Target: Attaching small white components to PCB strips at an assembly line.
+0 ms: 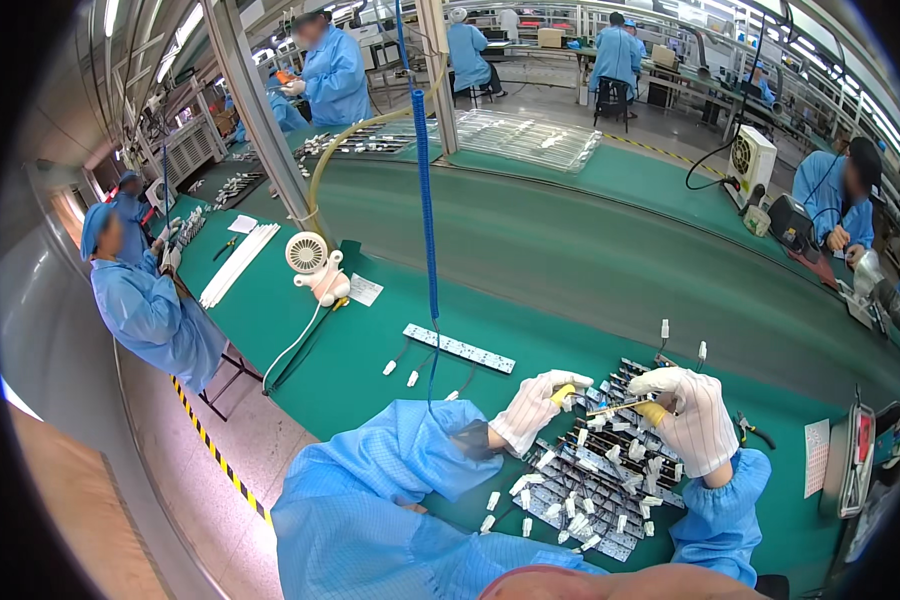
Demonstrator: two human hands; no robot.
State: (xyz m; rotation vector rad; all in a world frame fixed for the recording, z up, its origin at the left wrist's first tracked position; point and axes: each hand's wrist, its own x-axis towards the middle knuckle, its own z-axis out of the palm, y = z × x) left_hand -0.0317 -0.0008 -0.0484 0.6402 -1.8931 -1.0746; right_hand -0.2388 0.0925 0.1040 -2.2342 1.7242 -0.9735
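Note:
White striped gloves with yellow fingertips cover both hands. In my right hand (692,420) I pinch one end of a thin, narrow strip (618,407), turned nearly edge-on. My left hand (538,412) is closed near the strip's other end; what its fingertips grip is too small to make out. Below both hands lies a pile of light strips (570,490), dotted boards with dark wires and small white connectors. Apart from the pile, to the left, rests one white light strip (460,348) with its wired connectors (413,378).
Pliers (755,432) lie right of my right hand, near a paper sheet (817,458) and a bin (858,455). A coiled blue hose (425,200) hangs ahead. A small fan (315,265) stands farther left on the green table (370,350). Co-workers sit or stand around.

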